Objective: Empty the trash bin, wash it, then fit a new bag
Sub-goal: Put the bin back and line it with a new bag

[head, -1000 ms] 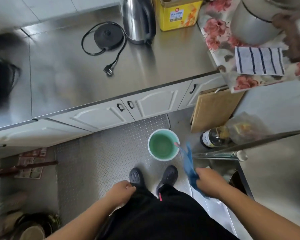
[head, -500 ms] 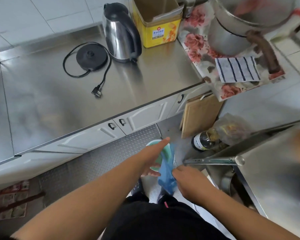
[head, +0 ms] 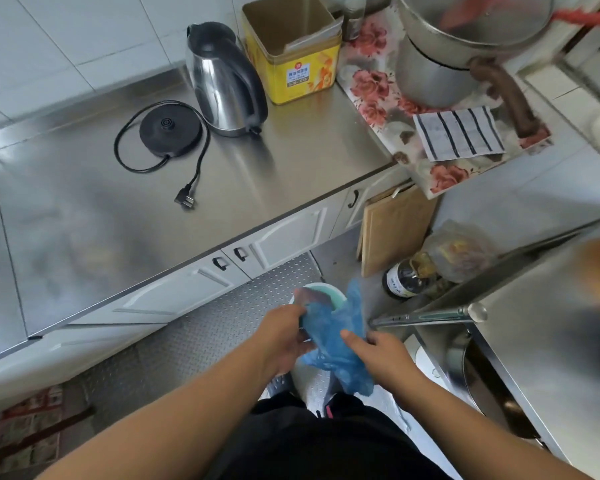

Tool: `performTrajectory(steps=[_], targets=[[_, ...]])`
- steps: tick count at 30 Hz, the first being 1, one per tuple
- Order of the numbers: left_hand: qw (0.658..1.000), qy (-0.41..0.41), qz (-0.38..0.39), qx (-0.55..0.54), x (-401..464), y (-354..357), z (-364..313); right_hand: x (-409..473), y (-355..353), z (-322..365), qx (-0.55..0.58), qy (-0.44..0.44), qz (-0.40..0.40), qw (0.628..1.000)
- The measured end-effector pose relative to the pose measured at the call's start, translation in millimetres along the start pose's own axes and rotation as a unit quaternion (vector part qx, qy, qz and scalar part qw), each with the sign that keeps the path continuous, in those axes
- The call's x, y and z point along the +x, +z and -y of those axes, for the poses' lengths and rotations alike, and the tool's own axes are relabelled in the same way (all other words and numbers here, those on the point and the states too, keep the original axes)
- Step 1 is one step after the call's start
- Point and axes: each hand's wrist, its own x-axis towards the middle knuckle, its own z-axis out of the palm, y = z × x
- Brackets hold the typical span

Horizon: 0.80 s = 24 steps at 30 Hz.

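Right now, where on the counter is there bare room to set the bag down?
Bare steel lies in front of the kettle base and its plug, out to the counter edge. Another patch lies between the kettle and the floral cloth. The back right is crowded: yellow tin, pot, striped cloth.

Steel counter (head: 84,209): kettle (head: 222,84) off its base (head: 169,130), base cord and plug loose beside it, yellow tin (head: 293,60) just right of kettle. Floral mat (head: 378,95) at the counter's right end carries a big pot (head: 437,57) and a striped cloth (head: 459,133). Tread-plate floor (head: 194,341): green bin (head: 336,297), cutting board (head: 395,226) leaning on the cabinet, bottle (head: 405,278) on its side.
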Motion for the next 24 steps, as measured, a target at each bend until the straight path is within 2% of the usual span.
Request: performTrajectory(steps=[3,7,13,17,19,21,22,24], targets=[[0.997,0.021,-0.002,-0.078,-4.7,-11.5,-0.7,12.7,0.7,-11.7,0.112,0.062,-0.053,0.99],[0.98,0.038,0.036,-0.193,-11.9,-29.9,-9.9,26.7,-9.6,-31.2,0.298,0.138,-0.078,0.941],[0.953,0.07,0.076,-0.283,-16.9,-48.5,-29.7,28.1,-23.4,-60.5,0.417,0.195,-0.071,0.885],[0.953,0.088,0.093,-0.273,-17.2,-49.9,-36.4,21.2,-24.1,-73.8,0.426,0.226,-0.035,0.875],[0.957,0.095,0.094,-0.256,-18.4,-48.4,-37.8,18.5,-25.9,-74.6,0.429,0.23,-0.046,0.872],[0.963,0.107,0.096,-0.228,-21.3,-46.0,-38.3,18.1,-28.1,-73.9,0.383,0.233,-0.097,0.889],[0.969,0.116,0.093,-0.198,-22.1,-44.7,-37.9,18.8,-29.8,-71.2,0.322,0.231,-0.144,0.907],[0.982,0.145,0.069,-0.097,-24.6,-40.0,-34.5,23.3,-37.0,-60.5,0.176,0.166,-0.229,0.943]])
